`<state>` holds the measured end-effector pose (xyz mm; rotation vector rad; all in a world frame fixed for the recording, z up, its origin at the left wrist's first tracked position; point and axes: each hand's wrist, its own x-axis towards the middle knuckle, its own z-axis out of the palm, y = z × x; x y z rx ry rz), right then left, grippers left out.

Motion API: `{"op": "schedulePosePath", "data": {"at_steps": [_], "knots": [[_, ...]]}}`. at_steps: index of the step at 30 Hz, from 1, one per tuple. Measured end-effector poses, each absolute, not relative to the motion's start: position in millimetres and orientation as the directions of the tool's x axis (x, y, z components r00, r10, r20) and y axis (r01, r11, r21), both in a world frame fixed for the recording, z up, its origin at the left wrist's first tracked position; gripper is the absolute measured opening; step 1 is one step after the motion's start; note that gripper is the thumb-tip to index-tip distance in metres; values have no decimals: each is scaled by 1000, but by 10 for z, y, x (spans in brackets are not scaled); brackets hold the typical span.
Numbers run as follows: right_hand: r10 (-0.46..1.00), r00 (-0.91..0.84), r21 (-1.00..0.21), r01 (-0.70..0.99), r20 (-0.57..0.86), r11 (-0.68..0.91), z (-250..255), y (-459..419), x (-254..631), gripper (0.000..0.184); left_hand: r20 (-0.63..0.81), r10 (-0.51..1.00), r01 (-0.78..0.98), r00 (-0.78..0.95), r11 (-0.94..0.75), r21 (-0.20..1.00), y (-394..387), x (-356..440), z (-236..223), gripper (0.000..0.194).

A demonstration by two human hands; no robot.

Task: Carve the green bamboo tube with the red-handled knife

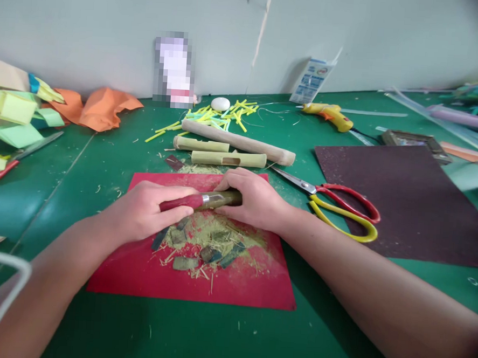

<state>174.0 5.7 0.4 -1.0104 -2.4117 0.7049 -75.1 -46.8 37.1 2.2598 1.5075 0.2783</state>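
My left hand (156, 209) is closed around a red-handled tool (184, 201) with a shiny metal collar; its working end cannot be made out against the bamboo. A short greenish-brown bamboo tube (224, 198) lies under the fingers of my right hand (254, 196), which grips its right end. The tool meets the tube's left part. Both hands are low over a red sheet (144, 273) strewn with pale bamboo dust, splinters and several dark green bamboo chips (185, 262).
Just behind lie two cut bamboo pieces (246, 160) and a wooden stick (241, 141). Scissors (313, 190) rest on the right, partly over a dark sheet (403, 205). Further back are a yellow glue gun (327, 115), a carton (313, 80) and yellow strips (210, 117). Folded papers (16, 108) crowd the left.
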Motion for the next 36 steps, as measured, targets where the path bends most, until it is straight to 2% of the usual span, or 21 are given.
{"op": "schedulePosePath", "data": {"at_steps": [12, 16, 19, 22, 27, 31, 36], "knots": [[754, -635, -594, 546, 165, 590, 22, 54, 1736, 21, -98, 916, 875, 388, -333, 351, -481, -745, 528, 39], [755, -632, -605, 536, 176, 589, 23, 57, 1728, 21, -83, 923, 868, 377, -321, 379, -490, -759, 429, 43], [753, -632, -610, 528, 183, 591, 6, 63, 1726, 19, -38, 940, 856, 340, -293, 426, -505, -706, 371, 46], [754, -628, -610, 526, 191, 593, -8, 70, 1729, 20, -55, 945, 831, 322, -255, 494, -530, -595, 382, 47], [761, -623, -608, 538, 180, 584, -10, 75, 1736, 22, -72, 943, 862, 325, -264, 433, -559, -474, 452, 43], [770, -616, -606, 554, 164, 572, -3, 67, 1739, 23, -67, 936, 856, 345, -285, 432, -541, -529, 472, 41], [764, -626, -607, 549, 157, 575, 9, 52, 1741, 21, -129, 945, 885, 299, -224, 409, -491, -639, 492, 40]]}}
